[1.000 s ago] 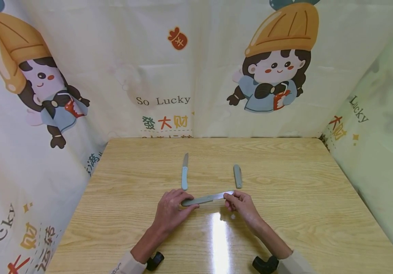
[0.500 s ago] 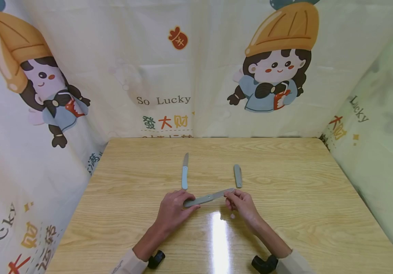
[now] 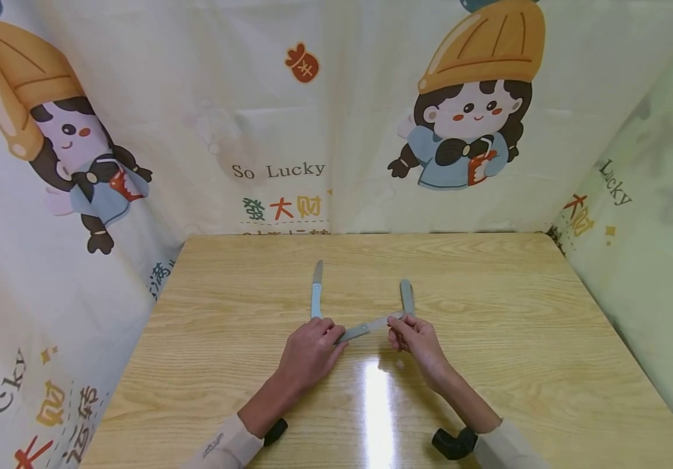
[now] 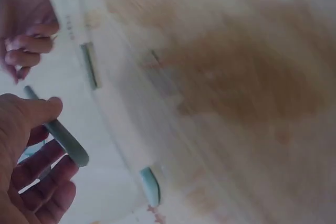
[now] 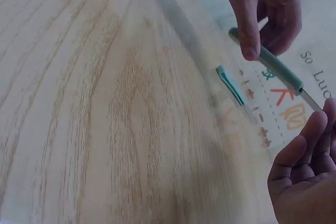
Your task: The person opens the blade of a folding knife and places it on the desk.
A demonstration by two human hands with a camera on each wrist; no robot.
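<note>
My left hand [image 3: 311, 352] grips the grey-green handle of an unfolded folding knife [image 3: 357, 331] between thumb and fingers. At the blade end, my right hand [image 3: 421, 344] pinches the tip. The right wrist view shows the handle [image 5: 283, 73] and a short stretch of blade between the hands; the left wrist view is blurred. Beyond my left hand lies a light-blue folding knife [image 3: 316, 299], blade out and pointing away. A folded grey folding knife [image 3: 407, 295] lies just beyond my right hand, its near end hidden by the hand.
The wooden table [image 3: 518, 312] carries all these things and reflects a bright strip of light near its front. A printed cloth [image 3: 365, 130] hangs behind it and along both sides. Black curved pieces [image 3: 455, 444] sit at both wrists.
Both hands and the held knife have moved slightly away from me, the left hand also to the right. The knife slants more. The two lying knives have stayed put.
</note>
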